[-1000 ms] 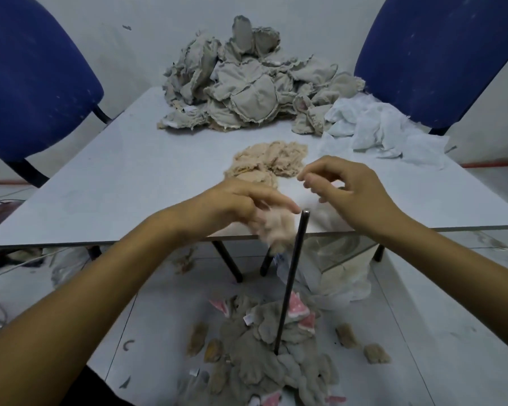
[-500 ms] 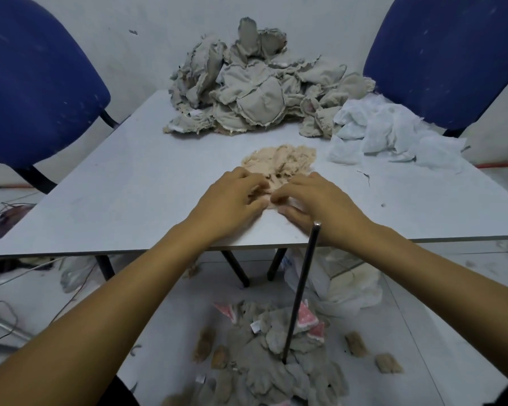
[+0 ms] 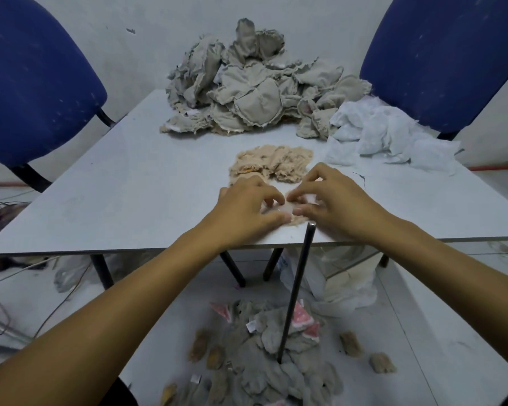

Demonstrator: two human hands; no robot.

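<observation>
Fuzzy beige fabric piece (image 3: 280,208) flat on smooth table (image 3: 129,186); left hand (image 3: 247,210), right hand (image 3: 333,206) grips both pinching it.

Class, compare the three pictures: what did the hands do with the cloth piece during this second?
The left hand and right hand carried the beige piece forward and down onto the table, where they now pinch it. The grey pile and rod stayed put.

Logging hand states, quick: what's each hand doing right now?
Left hand: pinches the small beige fabric piece.
Right hand: pinches the same piece.
</observation>
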